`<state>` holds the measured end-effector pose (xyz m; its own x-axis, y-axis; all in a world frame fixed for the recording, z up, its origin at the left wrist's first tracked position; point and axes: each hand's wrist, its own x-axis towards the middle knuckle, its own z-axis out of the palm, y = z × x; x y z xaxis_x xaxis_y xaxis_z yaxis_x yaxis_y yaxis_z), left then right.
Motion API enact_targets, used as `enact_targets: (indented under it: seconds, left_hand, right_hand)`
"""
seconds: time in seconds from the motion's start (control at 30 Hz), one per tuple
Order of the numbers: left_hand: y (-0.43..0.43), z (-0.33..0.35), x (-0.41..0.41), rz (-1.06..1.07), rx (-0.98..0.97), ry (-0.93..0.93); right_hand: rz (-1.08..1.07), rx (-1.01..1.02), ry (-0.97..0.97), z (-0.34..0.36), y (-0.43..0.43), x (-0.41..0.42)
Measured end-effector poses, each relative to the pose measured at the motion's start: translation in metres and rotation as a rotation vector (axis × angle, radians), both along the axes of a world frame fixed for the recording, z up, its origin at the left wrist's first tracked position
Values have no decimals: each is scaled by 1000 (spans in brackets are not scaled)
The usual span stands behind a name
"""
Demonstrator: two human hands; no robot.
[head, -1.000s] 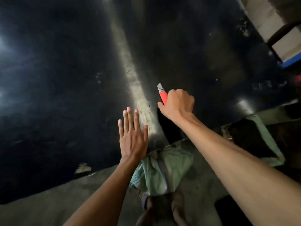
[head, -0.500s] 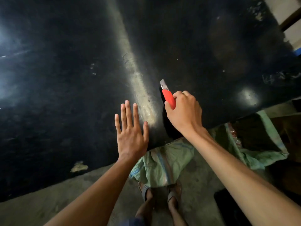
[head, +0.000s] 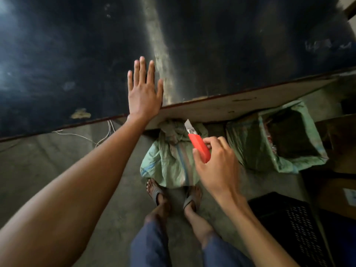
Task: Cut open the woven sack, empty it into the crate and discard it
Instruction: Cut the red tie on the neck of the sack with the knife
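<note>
Woven sack point(head: 169, 160), pale green with faint blue stripes, sits on the concrete floor point(head: 48, 160) just in front of the person's sandalled feet, its bunched, closed neck tucked under the edge of a dark worktop point(head: 250, 45). The left hand point(head: 143, 91) lies flat and spread on that worktop, fingers released, holding nothing. The right hand point(head: 217, 162) is clenched around a red utility knife point(head: 198, 144), its short blade extended and pointing up and away, hovering above the sack without touching it. A second green sack point(head: 277, 139) stands to the right, already open at the top, with dark contents. A black perforated crate point(head: 289, 222) sits on the floor at the lower right.

The sack looks soft, crumpled and full, so it is probably heavy and floppy rather than stiff. Its woven plastic cloth may be slippery. The gathered neck seems the best place to grip while cutting; lifting it to pour likely needs both hands, one at the neck and one at a bottom corner.
</note>
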<state>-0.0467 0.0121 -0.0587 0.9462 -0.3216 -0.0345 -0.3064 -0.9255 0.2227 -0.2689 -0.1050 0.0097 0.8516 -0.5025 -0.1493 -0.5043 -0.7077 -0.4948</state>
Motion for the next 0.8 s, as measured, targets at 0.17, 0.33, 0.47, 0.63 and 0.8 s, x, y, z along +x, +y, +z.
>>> enact_targets:
  seconds: [0.17, 0.33, 0.47, 0.63, 0.8]
  left_hand:
    - [7, -25, -115, 53, -160, -112]
    - [49, -151, -251, 110, -168, 269]
    - [71, -271, -283, 209, -74, 465]
    - [51, -412, -245, 337, -171, 415]
    - [3, -502, -167, 434, -499, 284]
  right_hand:
    - [-106, 58, 107, -50, 9, -55]
    - [-127, 104, 219, -141, 12, -76]
    - [-84, 104, 247, -237, 1, -76]
    - [5, 65, 200, -368, -22, -70]
    - [71, 41, 85, -458, -51, -59]
